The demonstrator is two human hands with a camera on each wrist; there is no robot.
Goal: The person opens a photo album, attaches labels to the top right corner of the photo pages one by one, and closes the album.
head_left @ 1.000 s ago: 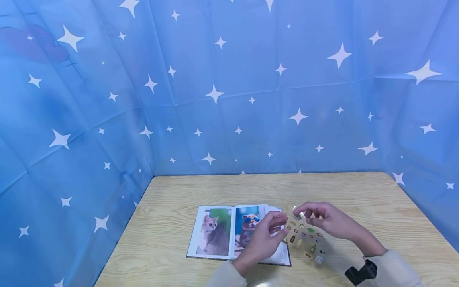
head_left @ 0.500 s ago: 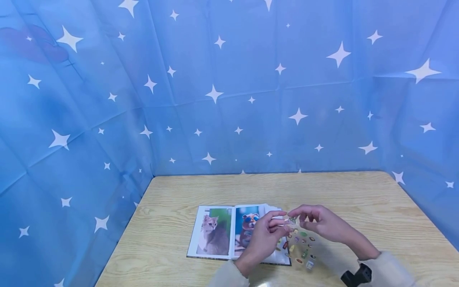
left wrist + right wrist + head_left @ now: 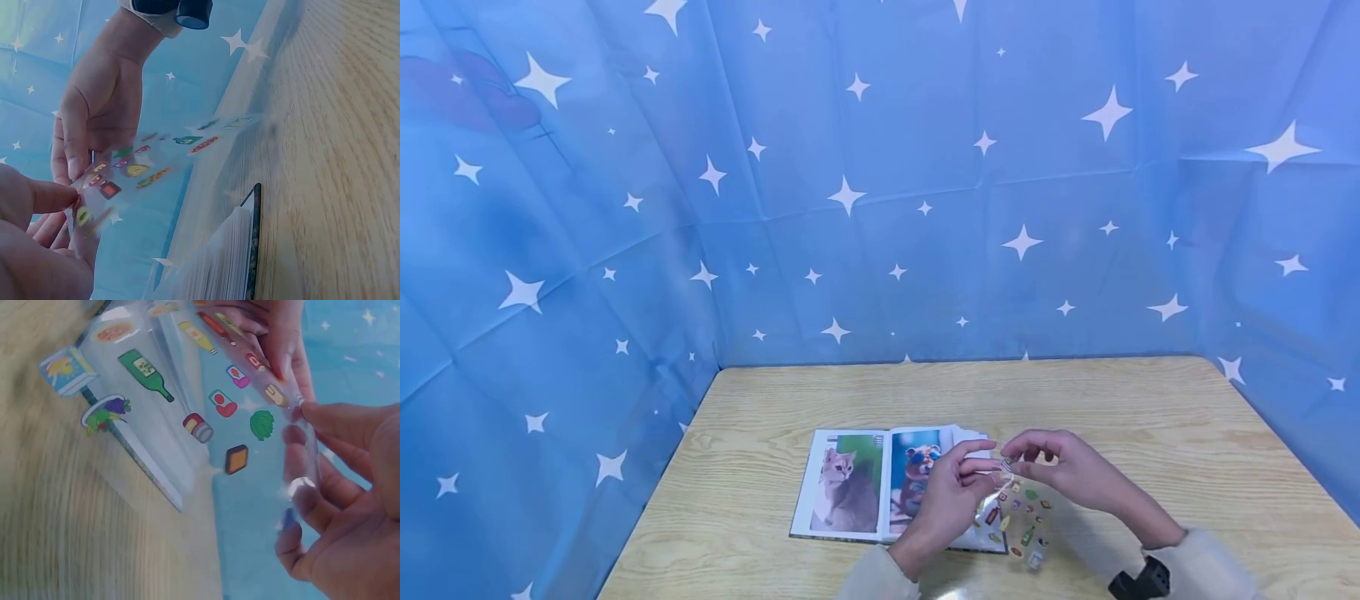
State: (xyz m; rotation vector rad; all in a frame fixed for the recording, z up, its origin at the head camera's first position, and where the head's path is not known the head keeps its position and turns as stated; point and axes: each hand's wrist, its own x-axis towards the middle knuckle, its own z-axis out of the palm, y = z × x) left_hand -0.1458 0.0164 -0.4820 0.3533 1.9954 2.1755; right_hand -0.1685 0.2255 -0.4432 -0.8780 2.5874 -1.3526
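Observation:
A clear sticker sheet (image 3: 1028, 533) printed with small food pictures hangs over the right side of an open photo album (image 3: 883, 533). My left hand (image 3: 951, 504) pinches its upper edge between thumb and fingers, as the left wrist view shows. Close beside it, my right hand (image 3: 1075, 473) pinches the same edge, with its thumb (image 3: 344, 422) on the near side. In the right wrist view the sheet bears a green bottle (image 3: 147, 374), a lettuce (image 3: 262, 425), a toast slice (image 3: 237, 459) and several other stickers. The sheet slants down from both hands, above the wooden table (image 3: 737, 467).
The album shows a cat photo (image 3: 847, 487) on its left page and an animal in sunglasses (image 3: 917, 475) on its right, partly covered by my left hand. A blue star-patterned curtain (image 3: 880, 250) surrounds the table's back and left. A black wrist camera (image 3: 1141, 577) sits on my right sleeve.
My right hand has moved left until it meets my left hand at the sheet's top edge. The sheet's lower part has swung left over the album's edge. The album has stayed put.

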